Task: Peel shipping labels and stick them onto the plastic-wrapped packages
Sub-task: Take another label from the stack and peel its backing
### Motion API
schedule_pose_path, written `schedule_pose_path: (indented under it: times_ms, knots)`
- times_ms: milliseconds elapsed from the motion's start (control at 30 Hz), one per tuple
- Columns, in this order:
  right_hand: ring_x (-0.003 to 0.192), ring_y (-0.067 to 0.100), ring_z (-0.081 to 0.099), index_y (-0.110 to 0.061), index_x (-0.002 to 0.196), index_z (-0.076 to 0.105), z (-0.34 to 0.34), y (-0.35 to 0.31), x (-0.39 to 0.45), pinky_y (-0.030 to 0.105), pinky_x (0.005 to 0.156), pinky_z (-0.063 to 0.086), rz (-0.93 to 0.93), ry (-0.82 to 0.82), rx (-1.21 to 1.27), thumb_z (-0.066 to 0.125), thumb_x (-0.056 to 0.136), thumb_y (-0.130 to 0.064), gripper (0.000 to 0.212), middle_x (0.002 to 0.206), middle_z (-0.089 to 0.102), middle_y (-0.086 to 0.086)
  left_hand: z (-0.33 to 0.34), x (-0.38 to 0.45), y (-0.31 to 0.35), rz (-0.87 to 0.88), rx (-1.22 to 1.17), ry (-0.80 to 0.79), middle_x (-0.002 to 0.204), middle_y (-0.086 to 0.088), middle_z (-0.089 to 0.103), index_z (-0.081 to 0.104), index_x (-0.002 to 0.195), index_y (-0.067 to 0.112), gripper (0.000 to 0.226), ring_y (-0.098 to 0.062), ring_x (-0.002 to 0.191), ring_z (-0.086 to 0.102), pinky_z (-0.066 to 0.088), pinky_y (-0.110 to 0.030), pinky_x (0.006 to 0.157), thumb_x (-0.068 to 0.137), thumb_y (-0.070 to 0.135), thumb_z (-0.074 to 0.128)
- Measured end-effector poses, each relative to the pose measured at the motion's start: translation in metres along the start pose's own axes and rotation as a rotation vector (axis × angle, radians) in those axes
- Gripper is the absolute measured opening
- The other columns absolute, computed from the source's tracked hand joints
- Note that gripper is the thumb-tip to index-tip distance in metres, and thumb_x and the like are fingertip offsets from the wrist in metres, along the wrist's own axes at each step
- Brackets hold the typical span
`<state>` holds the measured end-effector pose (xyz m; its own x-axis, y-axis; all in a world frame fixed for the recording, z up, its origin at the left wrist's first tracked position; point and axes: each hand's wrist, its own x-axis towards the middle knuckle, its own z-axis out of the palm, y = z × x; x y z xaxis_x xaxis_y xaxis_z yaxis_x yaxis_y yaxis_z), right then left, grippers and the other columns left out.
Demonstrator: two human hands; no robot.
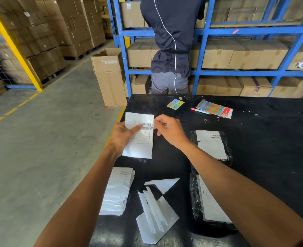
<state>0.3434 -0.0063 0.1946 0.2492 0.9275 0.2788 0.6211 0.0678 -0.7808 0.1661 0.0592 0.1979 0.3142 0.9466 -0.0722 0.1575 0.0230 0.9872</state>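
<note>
Shipping label (139,138) held upright above the black table (264,139), near its left edge, long axis running away from the person. Left hand (123,136) grips it from the left, thumb across the face. Right hand (168,129) pinches at the label's right edge beside the barcode, likely starting the peel leftward. Two plastic-wrapped packages (195,196) lie right of the label, nearer the right hand.
</note>
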Motion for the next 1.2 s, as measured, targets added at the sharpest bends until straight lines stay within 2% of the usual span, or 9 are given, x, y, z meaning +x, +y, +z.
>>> schedule_pose_path:
  times_ms: [167, 367, 433, 533, 600, 700, 867, 1033, 1200]
  knots:
    - [0.065, 0.003, 0.066, -0.011, 0.1, 0.064, -0.004, -0.001, -0.001, 0.012, 0.061, 0.052, -0.003, -0.013, 0.027, 0.055, 0.098, -0.023, 0.015, 0.079, 0.065, -0.02, 0.002, 0.002, 0.003, -0.001, 0.002, -0.019, 0.107, -0.005, 0.074, 0.071, 0.103, 0.01, 0.028, -0.031, 0.089, 0.071, 0.057, -0.047, 0.083, 0.081, 0.027, 0.077]
    - [0.062, 0.004, 0.061, -0.009, 0.099, 0.065, -0.009, -0.007, 0.001, 0.017, 0.061, 0.051, 0.063, -0.061, 0.195, 0.052, 0.099, -0.02, 0.017, 0.073, 0.065, -0.009, 0.005, 0.006, 0.002, 0.008, -0.042, -0.024, 0.108, -0.005, 0.071, 0.061, 0.111, 0.017, 0.038, -0.03, 0.094, 0.069, 0.058, -0.039, 0.073, 0.079, 0.025, 0.079]
    - [0.06, 0.004, 0.059, -0.007, 0.096, 0.064, -0.008, -0.008, 0.001, 0.019, 0.062, 0.05, 0.081, -0.065, 0.24, 0.051, 0.099, -0.018, 0.017, 0.071, 0.063, -0.006, 0.01, 0.007, 0.002, 0.076, -0.037, 0.021, 0.113, -0.007, 0.065, 0.048, 0.112, 0.021, 0.05, -0.026, 0.098, 0.066, 0.059, -0.041, 0.08, 0.076, 0.02, 0.082]
    - [0.06, 0.006, 0.055, -0.01, 0.089, 0.062, -0.004, -0.008, 0.0, 0.02, 0.062, 0.048, 0.086, -0.057, 0.283, 0.05, 0.099, -0.014, 0.016, 0.067, 0.061, -0.001, 0.019, 0.007, 0.004, 0.289, 0.169, 0.18, 0.115, -0.003, 0.052, 0.041, 0.114, 0.025, 0.063, -0.015, 0.098, 0.054, 0.053, -0.023, 0.083, 0.071, 0.015, 0.086]
    - [0.059, 0.007, 0.054, -0.012, 0.086, 0.061, -0.001, -0.008, 0.0, 0.02, 0.062, 0.047, 0.08, -0.047, 0.286, 0.05, 0.099, -0.013, 0.017, 0.067, 0.059, 0.001, 0.022, 0.006, 0.007, 0.419, 0.231, 0.228, 0.103, -0.004, 0.057, 0.053, 0.105, 0.017, 0.04, -0.014, 0.085, 0.054, 0.051, -0.022, 0.073, 0.077, 0.012, 0.08]
    - [0.06, 0.009, 0.056, -0.017, 0.082, 0.061, 0.004, -0.007, 0.0, 0.023, 0.063, 0.046, 0.055, -0.034, 0.248, 0.051, 0.098, -0.014, 0.019, 0.066, 0.061, 0.001, 0.026, 0.003, 0.013, 0.461, 0.143, 0.08, 0.087, -0.005, 0.069, 0.064, 0.091, 0.011, 0.001, -0.022, 0.078, 0.068, 0.058, -0.035, 0.075, 0.091, 0.012, 0.063]
    - [0.064, 0.009, 0.059, -0.021, 0.084, 0.063, 0.008, -0.008, 0.0, 0.026, 0.069, 0.047, -0.007, -0.042, 0.144, 0.053, 0.097, -0.017, 0.016, 0.063, 0.061, -0.004, 0.03, 0.002, 0.014, 0.447, 0.142, 0.028, 0.08, -0.005, 0.07, 0.067, 0.09, 0.01, 0.007, -0.023, 0.075, 0.07, 0.061, -0.043, 0.075, 0.091, 0.017, 0.067]
    - [0.066, 0.007, 0.06, -0.02, 0.096, 0.063, 0.009, -0.007, -0.001, 0.024, 0.069, 0.049, -0.019, -0.08, 0.082, 0.053, 0.096, -0.017, 0.01, 0.068, 0.061, -0.005, 0.027, 0.005, 0.012, 0.414, 0.156, 0.032, 0.077, -0.005, 0.07, 0.068, 0.086, 0.011, 0.007, -0.023, 0.073, 0.069, 0.061, -0.041, 0.074, 0.087, 0.017, 0.071]
    - [0.061, 0.0, 0.058, -0.018, 0.086, 0.06, 0.007, -0.007, 0.001, 0.008, 0.061, 0.043, -0.031, -0.049, 0.063, 0.055, 0.095, -0.016, 0.01, 0.064, 0.06, -0.008, 0.027, 0.005, 0.011, 0.327, 0.001, 0.001, 0.083, -0.01, 0.072, 0.071, 0.088, 0.006, 0.007, -0.025, 0.078, 0.071, 0.061, -0.035, 0.074, 0.091, 0.009, 0.065]
